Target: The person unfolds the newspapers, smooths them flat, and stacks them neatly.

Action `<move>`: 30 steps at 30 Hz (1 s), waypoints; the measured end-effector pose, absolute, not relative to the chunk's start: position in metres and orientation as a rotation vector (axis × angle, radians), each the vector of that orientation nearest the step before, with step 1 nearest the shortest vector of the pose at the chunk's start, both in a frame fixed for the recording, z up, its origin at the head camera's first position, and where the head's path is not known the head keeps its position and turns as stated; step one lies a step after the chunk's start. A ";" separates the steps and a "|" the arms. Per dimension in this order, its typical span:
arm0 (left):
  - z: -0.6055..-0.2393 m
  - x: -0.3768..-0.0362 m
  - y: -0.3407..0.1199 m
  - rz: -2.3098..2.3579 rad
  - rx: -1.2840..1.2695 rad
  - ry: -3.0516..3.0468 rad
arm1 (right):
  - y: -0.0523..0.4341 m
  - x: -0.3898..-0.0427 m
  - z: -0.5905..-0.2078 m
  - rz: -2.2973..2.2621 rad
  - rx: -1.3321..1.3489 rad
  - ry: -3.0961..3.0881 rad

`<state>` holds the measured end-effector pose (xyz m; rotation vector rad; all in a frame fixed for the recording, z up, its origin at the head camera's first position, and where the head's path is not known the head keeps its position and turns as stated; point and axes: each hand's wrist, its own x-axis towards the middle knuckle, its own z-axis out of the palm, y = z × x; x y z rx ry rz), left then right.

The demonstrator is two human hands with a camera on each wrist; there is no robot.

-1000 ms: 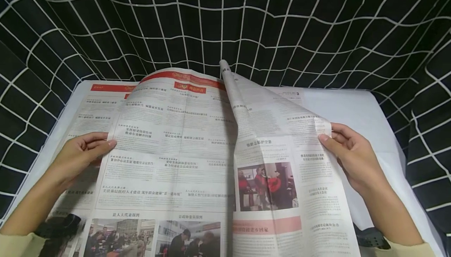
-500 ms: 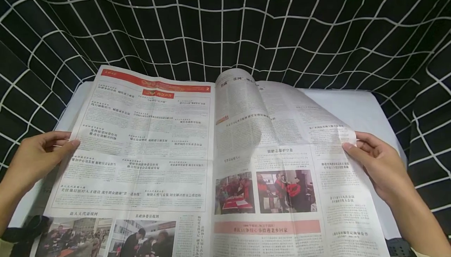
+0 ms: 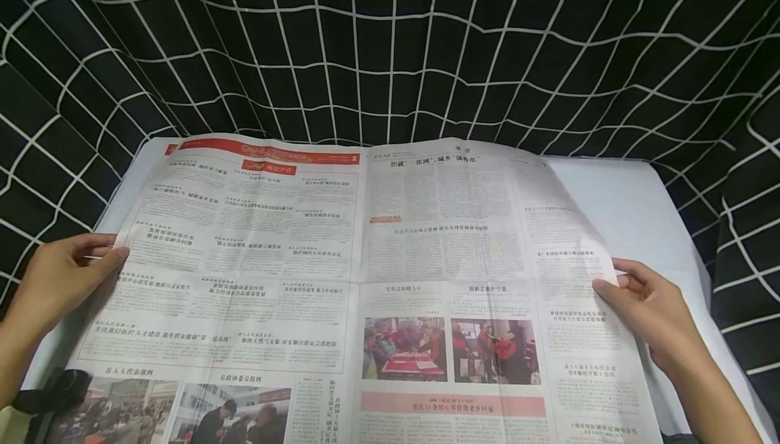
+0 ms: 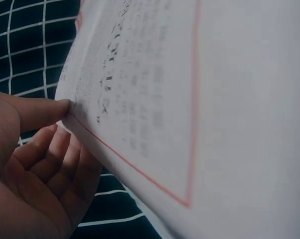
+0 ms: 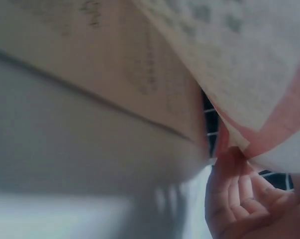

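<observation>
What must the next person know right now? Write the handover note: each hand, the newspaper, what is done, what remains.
Left hand: pinches the left edge of the newspaper, thumb on top.
Right hand: pinches the right edge, thumb on top.
Newspaper: spread open as a double page over the white table, with the black grid-patterned cloth behind.
Done: the spread lies open and nearly flat.
Left: probably easing the edges down and letting go; the right page's outer edge looks slightly lifted.
</observation>
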<state>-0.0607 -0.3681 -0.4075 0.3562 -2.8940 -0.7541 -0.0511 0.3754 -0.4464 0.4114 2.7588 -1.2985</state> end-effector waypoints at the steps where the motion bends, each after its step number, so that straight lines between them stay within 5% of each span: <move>1: -0.408 -0.062 -0.368 -0.752 0.357 -2.898 | 0.376 -0.050 -0.449 -1.276 0.415 2.767; 30: -0.417 -0.070 -0.382 -0.590 0.401 -3.015 | 0.347 -0.048 -0.470 -0.968 0.332 3.077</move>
